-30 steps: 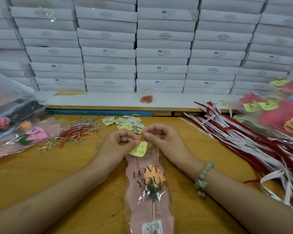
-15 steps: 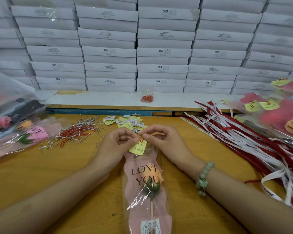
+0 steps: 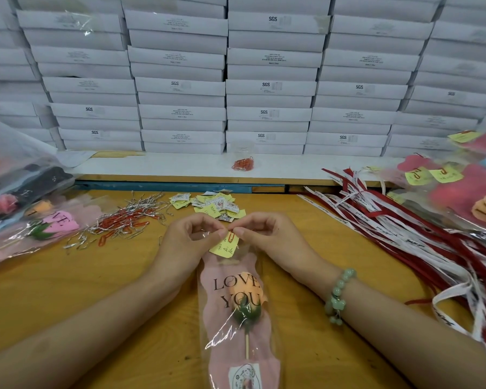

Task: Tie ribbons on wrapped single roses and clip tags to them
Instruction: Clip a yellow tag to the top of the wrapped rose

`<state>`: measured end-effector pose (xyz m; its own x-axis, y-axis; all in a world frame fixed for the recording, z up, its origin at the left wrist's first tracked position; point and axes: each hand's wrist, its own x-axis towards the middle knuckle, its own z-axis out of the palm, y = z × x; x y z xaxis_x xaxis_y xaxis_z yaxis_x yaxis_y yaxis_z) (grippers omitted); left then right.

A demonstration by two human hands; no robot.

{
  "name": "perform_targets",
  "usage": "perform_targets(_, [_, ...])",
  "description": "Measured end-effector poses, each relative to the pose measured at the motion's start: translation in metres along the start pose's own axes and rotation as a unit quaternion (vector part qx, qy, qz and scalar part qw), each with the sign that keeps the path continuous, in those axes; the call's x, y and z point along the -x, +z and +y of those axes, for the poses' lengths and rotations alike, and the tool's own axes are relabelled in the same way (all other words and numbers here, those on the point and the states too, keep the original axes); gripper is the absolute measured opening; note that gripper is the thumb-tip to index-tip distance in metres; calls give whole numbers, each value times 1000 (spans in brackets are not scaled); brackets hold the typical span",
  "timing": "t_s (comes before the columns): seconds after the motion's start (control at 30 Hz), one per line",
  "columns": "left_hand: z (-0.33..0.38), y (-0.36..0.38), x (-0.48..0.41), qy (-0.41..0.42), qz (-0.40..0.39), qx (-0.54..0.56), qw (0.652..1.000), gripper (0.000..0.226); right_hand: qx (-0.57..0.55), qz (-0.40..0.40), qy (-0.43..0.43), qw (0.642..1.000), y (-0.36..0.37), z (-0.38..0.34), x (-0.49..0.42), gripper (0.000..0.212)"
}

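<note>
From the head camera we look down on a yellow wooden surface (image 3: pixel 96 304) where a single orange rose in a clear cellophane sleeve with pink "LOVE YOU" paper (image 3: pixel 242 304) lies lengthwise between two forearms, stem towards us. At the sleeve's far end the left hand (image 3: pixel 191 242) pinches the top edge between thumb and forefinger, and the right hand (image 3: pixel 267 237), which wears a green bead bracelet (image 3: pixel 338 296), pinches a small red paper clip (image 3: pixel 231 236) holding a yellow handwritten paper tag (image 3: pixel 225 247) against the sleeve. We judge the tag as good as clipped. We see no ribbon on this rose, so tying looks left to do. A heap of red and white printed ribbons (image 3: pixel 404 234) lies near the right forearm, with tagged wrapped roses (image 3: pixel 466 192) piled beyond it. Loose yellow tags (image 3: pixel 213 204) sit just past the fingers. Red clips and silver twist ties (image 3: pixel 121 223) are scattered to the left, beside a plastic bag of wrapped roses (image 3: pixel 26 209). Bare wood shows either side of the arms. Stacked white cardboard boxes (image 3: pixel 264 88) wall off the far edge.
</note>
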<state>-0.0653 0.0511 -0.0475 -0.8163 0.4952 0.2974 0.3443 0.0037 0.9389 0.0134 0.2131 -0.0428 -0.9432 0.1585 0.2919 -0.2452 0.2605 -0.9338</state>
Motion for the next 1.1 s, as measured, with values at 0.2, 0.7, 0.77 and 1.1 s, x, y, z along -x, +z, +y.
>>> perform_targets(0.2, [-1,0,-1,-7,-1,19,1000,5,-4,-4,7,1000,1,-2,1,17])
perform_targets(0.7, [18,-2,10,-70,-214,73,972,83,-22,233,3,972,-11,3,-3,16])
perform_targets(0.77, [19,-1,11,-68,-234,54,968,86,-15,231,1,973,-10,3,-3,16])
perform_targets(1.1, [8,-8,5,-41,-223,109,968,74,75,217,-14,973,-7,-10,3,21])
